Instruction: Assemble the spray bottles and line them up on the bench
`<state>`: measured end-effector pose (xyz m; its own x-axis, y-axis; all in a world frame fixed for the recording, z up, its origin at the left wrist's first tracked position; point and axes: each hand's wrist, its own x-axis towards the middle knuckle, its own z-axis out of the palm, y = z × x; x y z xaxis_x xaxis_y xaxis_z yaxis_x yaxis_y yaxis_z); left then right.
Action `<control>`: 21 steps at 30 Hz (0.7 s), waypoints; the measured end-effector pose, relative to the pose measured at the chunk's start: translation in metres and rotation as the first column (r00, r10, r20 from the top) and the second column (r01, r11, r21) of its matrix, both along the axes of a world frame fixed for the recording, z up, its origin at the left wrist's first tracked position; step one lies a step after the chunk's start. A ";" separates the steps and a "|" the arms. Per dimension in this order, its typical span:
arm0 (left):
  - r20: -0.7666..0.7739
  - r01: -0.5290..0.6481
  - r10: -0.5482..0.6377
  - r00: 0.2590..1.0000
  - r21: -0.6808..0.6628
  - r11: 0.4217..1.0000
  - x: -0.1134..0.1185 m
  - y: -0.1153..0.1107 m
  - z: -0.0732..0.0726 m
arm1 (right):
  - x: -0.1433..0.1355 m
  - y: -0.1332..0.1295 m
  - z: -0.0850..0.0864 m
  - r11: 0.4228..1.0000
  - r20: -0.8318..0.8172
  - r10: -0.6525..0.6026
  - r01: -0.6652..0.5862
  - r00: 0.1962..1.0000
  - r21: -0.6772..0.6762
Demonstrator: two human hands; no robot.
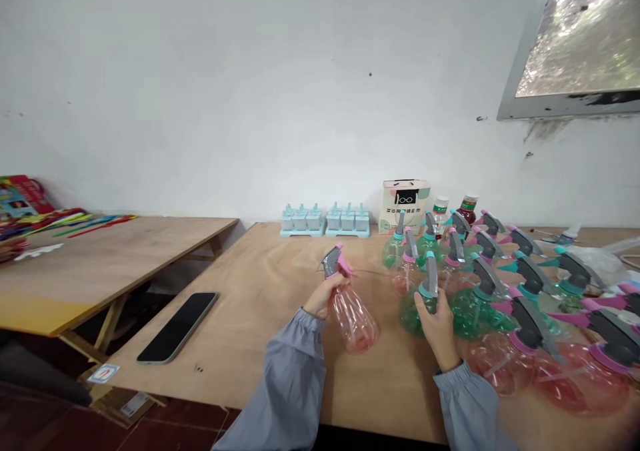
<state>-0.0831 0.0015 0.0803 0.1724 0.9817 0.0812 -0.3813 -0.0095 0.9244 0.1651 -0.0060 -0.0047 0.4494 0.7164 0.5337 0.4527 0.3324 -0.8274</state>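
1. The left hand (326, 295) is closed around the neck of a pink spray bottle (356, 321), just below its pink collar and grey-and-pink trigger head.
2. This bottle leans over the middle of the worktop (255, 304), its head toward the upper left and its clear pink body slanting down to the right; whether its base touches the wood is hard to tell.
3. The right hand (438, 325) grasps a green spray bottle (413, 316) near its neck, thumb and fingers on either side below the teal collar.
4. That green bottle is upright at the left front of a crowded group of other spray bottles (467, 312), to the right of the pink one and apart from it.
5. The group fills the right side of the worktop, mixing green bodies with teal collars and pink bodies with pink collars, all with grey on their heads.
6. Behind the group, near the wall (200, 91), are a printed paper carton (391, 212), a white-capped clear bottle (440, 211) and a dark red bottle (468, 209).
7. Left of the carton, two pale blue mould sets (302, 222) sit side by side.
8. A dark-screened phone (177, 329) lies at the worktop's left edge, near a small square sticker (103, 373) on the corner.
9. Farther left, a second worktop (165, 241) carries coloured strips (103, 224).
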 end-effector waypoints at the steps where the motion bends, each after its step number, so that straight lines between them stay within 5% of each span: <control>1: 0.001 0.028 -0.028 1.000 0.033 0.999 -0.001 -0.001 0.001 | 0.000 0.000 0.000 1.000 -0.001 0.001 -0.001 1.000 0.000; 4: 0.017 0.059 -0.061 0.998 0.087 0.994 -0.002 -0.002 0.001 | 0.000 0.000 0.001 1.000 -0.008 -0.002 0.002 1.000 -0.015; 9: -0.033 -0.086 0.087 0.996 0.026 0.996 -0.002 0.003 -0.006 | -0.001 -0.001 0.000 1.000 0.000 -0.001 0.001 1.000 -0.010; 14: -0.111 -0.018 0.037 0.993 0.166 0.986 -0.001 -0.001 -0.002 | 0.000 -0.001 0.001 1.000 -0.018 0.011 -0.011 1.000 -0.015; 21: -0.177 -0.222 0.250 0.952 0.167 0.961 -0.011 0.000 0.000 | -0.001 -0.002 0.002 1.000 -0.024 0.009 -0.010 1.000 -0.024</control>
